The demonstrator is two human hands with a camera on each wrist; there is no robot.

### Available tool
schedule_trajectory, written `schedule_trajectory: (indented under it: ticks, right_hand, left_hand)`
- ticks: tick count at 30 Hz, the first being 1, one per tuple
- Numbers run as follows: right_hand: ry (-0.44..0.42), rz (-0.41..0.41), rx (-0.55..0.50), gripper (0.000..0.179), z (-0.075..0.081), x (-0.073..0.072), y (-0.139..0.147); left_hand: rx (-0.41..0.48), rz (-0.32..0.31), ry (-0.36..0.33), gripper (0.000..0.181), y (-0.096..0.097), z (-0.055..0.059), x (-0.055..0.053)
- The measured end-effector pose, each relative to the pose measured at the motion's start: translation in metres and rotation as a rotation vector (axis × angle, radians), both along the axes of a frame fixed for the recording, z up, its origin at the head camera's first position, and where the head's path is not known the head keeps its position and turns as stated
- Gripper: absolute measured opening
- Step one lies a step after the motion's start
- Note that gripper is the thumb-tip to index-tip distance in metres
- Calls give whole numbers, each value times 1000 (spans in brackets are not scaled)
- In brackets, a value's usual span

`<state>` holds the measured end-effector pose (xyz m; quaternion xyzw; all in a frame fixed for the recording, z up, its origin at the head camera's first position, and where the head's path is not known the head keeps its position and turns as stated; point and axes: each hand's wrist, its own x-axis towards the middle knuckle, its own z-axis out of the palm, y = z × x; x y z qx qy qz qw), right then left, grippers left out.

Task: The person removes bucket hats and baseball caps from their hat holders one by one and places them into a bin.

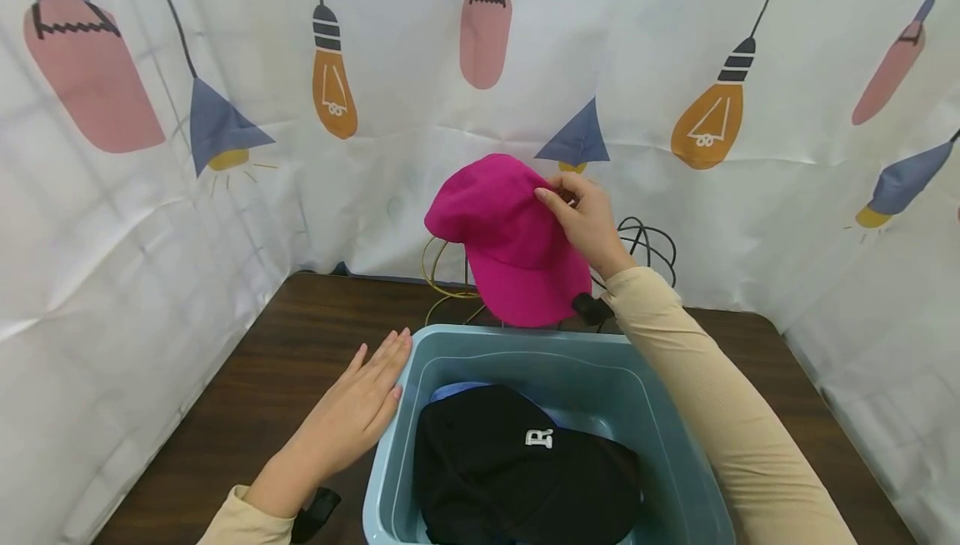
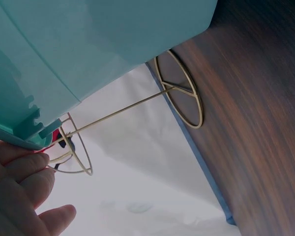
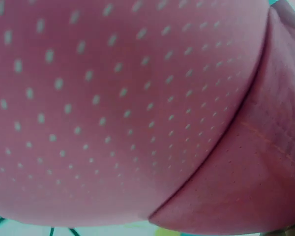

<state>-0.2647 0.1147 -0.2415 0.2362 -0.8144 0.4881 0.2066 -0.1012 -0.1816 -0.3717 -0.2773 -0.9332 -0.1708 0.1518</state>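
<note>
A bright pink baseball cap (image 1: 510, 237) is up at the back of the table, its brim hanging downward. My right hand (image 1: 588, 220) pinches the cap's right edge between thumb and fingers. The right wrist view is filled by the same cap (image 3: 113, 108), its brim dotted with white specks. My left hand (image 1: 356, 412) touches the left rim of a blue-green plastic tub (image 1: 401, 412) with its fingers extended. Inside the tub lies a black cap (image 1: 517, 470) with a white letter R, over something blue (image 1: 453, 390) that is mostly covered.
Behind the tub stands a gold wire stand (image 1: 450, 295), its ring ends plainer in the left wrist view. Black wire loops (image 1: 648, 245) show past my right wrist. The dark wooden table (image 1: 247, 412) meets a white curtain (image 1: 390, 220) printed with lamps.
</note>
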Motion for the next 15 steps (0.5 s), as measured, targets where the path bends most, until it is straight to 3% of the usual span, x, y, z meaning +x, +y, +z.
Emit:
schedule_trajectory:
  ticks: [7,15]
  right_hand:
    - [-39,50,6,17,9,14,18]
    - [-13,96,-6,11,15,40,38]
  left_hand:
    - [-5,-4,1,54,0,0,0]
    - [-11,-3,-19,54,0,1,-1]
